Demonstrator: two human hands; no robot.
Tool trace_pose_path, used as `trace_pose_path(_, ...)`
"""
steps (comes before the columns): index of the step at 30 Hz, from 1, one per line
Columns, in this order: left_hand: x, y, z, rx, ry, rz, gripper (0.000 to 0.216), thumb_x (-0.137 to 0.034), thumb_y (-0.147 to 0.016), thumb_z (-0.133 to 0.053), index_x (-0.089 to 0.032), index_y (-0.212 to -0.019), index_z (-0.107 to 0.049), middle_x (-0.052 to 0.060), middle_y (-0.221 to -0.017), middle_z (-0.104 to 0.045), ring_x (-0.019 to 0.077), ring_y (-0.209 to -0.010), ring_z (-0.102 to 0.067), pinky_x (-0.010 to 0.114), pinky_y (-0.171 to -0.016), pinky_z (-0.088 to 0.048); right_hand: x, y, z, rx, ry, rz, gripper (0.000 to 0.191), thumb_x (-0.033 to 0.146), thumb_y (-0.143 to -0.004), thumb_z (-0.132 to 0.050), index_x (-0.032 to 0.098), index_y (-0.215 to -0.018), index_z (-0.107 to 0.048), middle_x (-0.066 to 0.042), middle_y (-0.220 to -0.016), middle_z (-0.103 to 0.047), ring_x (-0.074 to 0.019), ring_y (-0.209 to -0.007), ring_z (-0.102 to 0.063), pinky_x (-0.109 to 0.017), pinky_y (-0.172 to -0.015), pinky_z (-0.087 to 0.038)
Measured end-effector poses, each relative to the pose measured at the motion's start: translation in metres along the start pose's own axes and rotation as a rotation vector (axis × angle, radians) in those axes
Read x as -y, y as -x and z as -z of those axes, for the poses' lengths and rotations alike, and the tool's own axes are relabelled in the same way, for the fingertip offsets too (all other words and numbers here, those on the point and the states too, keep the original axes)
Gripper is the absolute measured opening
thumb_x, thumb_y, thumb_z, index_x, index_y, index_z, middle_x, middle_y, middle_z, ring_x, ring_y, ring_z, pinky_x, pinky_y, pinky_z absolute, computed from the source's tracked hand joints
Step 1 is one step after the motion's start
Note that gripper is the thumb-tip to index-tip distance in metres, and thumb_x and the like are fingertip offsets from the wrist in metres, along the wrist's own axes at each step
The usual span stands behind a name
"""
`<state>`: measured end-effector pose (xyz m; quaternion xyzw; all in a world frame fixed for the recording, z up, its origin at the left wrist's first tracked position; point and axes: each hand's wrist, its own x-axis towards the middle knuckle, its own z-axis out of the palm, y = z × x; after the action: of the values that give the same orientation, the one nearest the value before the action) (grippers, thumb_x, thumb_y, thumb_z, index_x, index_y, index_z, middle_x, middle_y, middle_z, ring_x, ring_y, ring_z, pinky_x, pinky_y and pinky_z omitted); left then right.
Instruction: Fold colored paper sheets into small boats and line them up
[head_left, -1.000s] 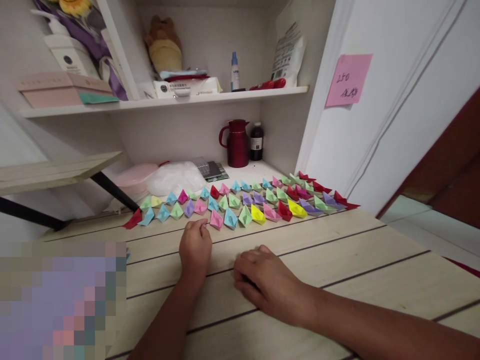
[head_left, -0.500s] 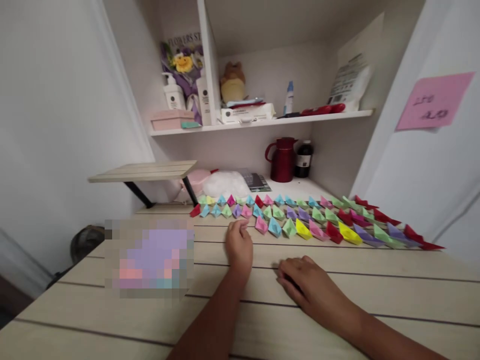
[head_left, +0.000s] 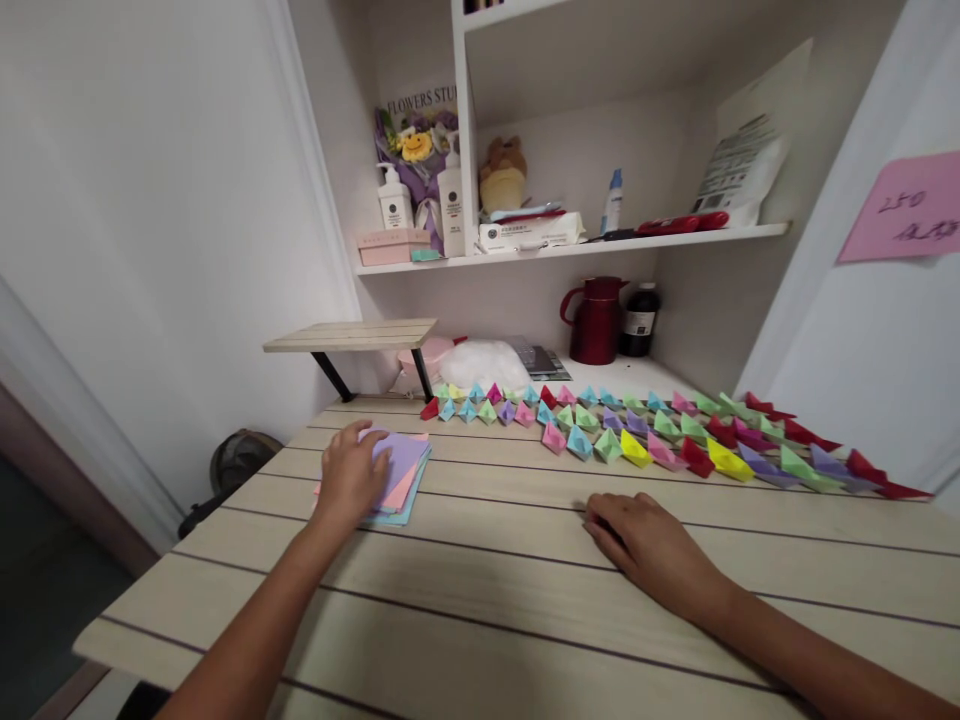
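My left hand (head_left: 352, 470) lies over a loose stack of coloured paper sheets (head_left: 401, 470) on the left of the table, fingers spread and touching the top purple sheet. Pink and blue sheets stick out beneath it. On the bare boards to the right rests my right hand (head_left: 637, 535), palm down, fingers loosely bent and the thumb apart, holding nothing. Beyond both hands stand several rows of small folded paper boats (head_left: 579, 442) in red, yellow, green, blue, pink and purple.
A small raised wooden shelf (head_left: 352, 335) on black legs stands at the back left. Behind the boats are a dark red jug (head_left: 596, 320), a dark bottle (head_left: 640, 320) and a white fluffy thing (head_left: 484, 365). A pink note (head_left: 904, 210) sticks to the right wall.
My left hand has moved left from in front of the boats onto the paper stack, its fingers opening out. My right hand stays resting on the table. The view has turned left.
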<state>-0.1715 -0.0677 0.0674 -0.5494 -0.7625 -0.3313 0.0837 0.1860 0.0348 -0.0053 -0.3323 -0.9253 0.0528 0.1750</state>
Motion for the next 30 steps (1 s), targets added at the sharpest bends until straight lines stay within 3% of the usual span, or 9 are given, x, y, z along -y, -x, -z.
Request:
trace_pose_path(3, 0.025, -0.01, -0.007, 0.125, -0.007, 0.108, 0.019, -0.02, -0.086, -0.054, -0.018, -0.1, -0.068, 0.009, -0.113, -0.065, 0.0264, -0.115, -0.056, 0.043, -0.101, -0.043, -0.001, 0.001, -0.001, -0.014, 0.016, -0.008, 0.015, 0.023, -0.095, -0.04, 0.021, -0.086, -0.05, -0.003, -0.081, -0.065, -0.0205, -0.072, -0.059, -0.035, -0.072, -0.036)
trace_pose_path(6, 0.031, -0.01, -0.017, 0.25, 0.002, 0.166, 0.03, -0.033, -0.09, -0.056, -0.017, -0.115, -0.06, 0.008, -0.118, -0.062, 0.0228, -0.103, -0.061, 0.042, -0.087, -0.052, -0.002, 0.001, -0.002, -0.006, 0.01, -0.008, 0.016, 0.026, -0.096, -0.039, 0.022, -0.085, -0.05, -0.003, -0.081, -0.064, -0.02, -0.071, -0.058, -0.034, -0.072, -0.036)
trace_pose_path(10, 0.026, -0.011, -0.021, 0.332, -0.012, 0.196, 0.045, -0.042, -0.081, -0.064, -0.019, -0.119, -0.061, 0.011, -0.126, -0.063, 0.0298, -0.118, -0.057, 0.04, -0.097, -0.046, -0.003, 0.001, -0.003, 0.004, -0.013, -0.01, 0.018, 0.027, -0.097, -0.037, 0.022, -0.085, -0.05, -0.002, -0.082, -0.064, -0.0198, -0.073, -0.058, -0.035, -0.073, -0.036)
trace_pose_path(14, 0.024, -0.01, -0.021, 0.392, -0.024, 0.182, 0.063, -0.037, -0.066, -0.072, -0.02, -0.125, -0.06, 0.012, -0.138, -0.056, 0.0347, -0.129, -0.048, 0.045, -0.106, -0.035, -0.005, 0.001, -0.004, 0.018, -0.032, -0.008, 0.017, 0.027, -0.097, -0.037, 0.022, -0.085, -0.049, -0.002, -0.081, -0.063, -0.0197, -0.072, -0.057, -0.035, -0.074, -0.035)
trace_pose_path(20, 0.025, -0.006, -0.019, 0.402, 0.072, 0.182, 0.064, -0.04, -0.067, -0.066, -0.018, -0.127, -0.059, 0.011, -0.14, -0.055, 0.031, -0.132, -0.046, 0.041, -0.109, -0.032, -0.008, 0.0, -0.002, 0.017, -0.084, -0.004, 0.019, 0.029, -0.097, -0.036, 0.023, -0.085, -0.049, -0.002, -0.081, -0.062, -0.0193, -0.072, -0.057, -0.034, -0.073, -0.035)
trace_pose_path(26, 0.029, -0.005, -0.007, 0.347, 0.265, 0.253, 0.059, -0.049, -0.072, -0.063, -0.017, -0.122, -0.064, 0.01, -0.127, -0.065, 0.0299, -0.114, -0.06, 0.036, -0.097, -0.044, -0.011, -0.001, -0.002, 0.025, -0.133, -0.008, 0.019, 0.03, -0.097, -0.037, 0.022, -0.083, -0.048, -0.001, -0.079, -0.062, -0.0182, -0.071, -0.056, -0.033, -0.073, -0.035)
trace_pose_path(30, 0.032, -0.002, -0.001, 0.32, 0.387, 0.293, 0.061, -0.05, -0.07, -0.067, -0.015, -0.119, -0.065, 0.009, -0.107, -0.073, 0.0276, -0.096, -0.067, 0.034, -0.083, -0.049, -0.012, -0.001, -0.002, 0.022, -0.155, -0.01, 0.018, 0.029, -0.096, -0.039, 0.022, -0.081, -0.048, 0.0, -0.076, -0.061, -0.0179, -0.068, -0.056, -0.033, -0.073, -0.035)
